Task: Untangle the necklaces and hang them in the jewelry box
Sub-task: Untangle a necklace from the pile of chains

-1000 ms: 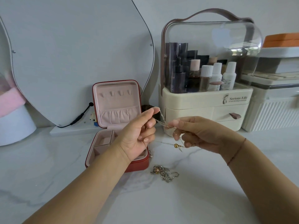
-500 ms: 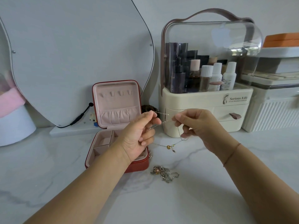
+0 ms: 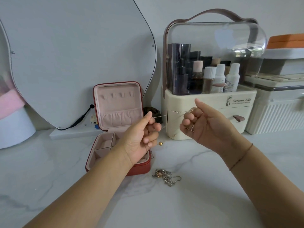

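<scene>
A thin chain necklace (image 3: 164,116) is stretched in the air between my two hands. My left hand (image 3: 141,137) pinches one end, and a small gold bead (image 3: 160,143) hangs just below it. My right hand (image 3: 202,124) pinches the other end near the organizer's drawer. The red jewelry box (image 3: 144,167) stands open under my left hand, its pink lid upright with a row of small hooks (image 3: 117,95). A tangled heap of silver necklaces (image 3: 166,176) lies on the marble top in front of the box.
A cream cosmetics organizer (image 3: 209,106) with a clear dome and bottles stands behind my right hand. A large mirror (image 3: 79,55) leans on the wall at left, with a black cable (image 3: 79,120). White ribbed storage boxes (image 3: 279,112) sit at far right.
My hands have moved apart and the chain between them is now pulled out straight. The right hand has risen and turned palm-up; the gold bead swung left toward my left hand.
</scene>
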A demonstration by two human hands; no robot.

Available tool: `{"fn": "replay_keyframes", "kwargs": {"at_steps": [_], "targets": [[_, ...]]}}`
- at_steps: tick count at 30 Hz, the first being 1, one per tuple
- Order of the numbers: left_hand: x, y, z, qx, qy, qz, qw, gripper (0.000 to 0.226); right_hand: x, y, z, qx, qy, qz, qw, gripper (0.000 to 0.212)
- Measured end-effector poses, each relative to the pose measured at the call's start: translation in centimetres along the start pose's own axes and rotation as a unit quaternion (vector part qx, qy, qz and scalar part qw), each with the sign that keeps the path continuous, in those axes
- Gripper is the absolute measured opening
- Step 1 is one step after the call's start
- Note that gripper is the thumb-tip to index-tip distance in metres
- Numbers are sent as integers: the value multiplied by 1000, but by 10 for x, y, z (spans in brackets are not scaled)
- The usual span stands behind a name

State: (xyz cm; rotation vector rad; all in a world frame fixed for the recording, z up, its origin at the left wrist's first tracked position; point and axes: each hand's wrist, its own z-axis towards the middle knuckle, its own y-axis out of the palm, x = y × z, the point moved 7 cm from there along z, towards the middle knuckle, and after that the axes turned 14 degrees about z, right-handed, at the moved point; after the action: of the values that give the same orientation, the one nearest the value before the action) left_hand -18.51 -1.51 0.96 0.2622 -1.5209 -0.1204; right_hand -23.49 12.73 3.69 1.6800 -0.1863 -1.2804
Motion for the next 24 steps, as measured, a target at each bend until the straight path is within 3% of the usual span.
{"fn": "replay_keyframes", "kwargs": {"at_steps": [5,11,15,24], "targets": [[0,-5,2,38,3,-30,999,30,0,-2,-2,2,35,-6,999,28],[1,-15,6,86,10,-67,994,24,-11,-10,0,12,-13,-66,998,15],[3,-23,6,97,18,-100,990,38,-27,-18,0,48,-88,0,995,29],[9,-31,6,107,44,-167,979,41,-39,-30,-3,79,-99,166,978,32]]}}
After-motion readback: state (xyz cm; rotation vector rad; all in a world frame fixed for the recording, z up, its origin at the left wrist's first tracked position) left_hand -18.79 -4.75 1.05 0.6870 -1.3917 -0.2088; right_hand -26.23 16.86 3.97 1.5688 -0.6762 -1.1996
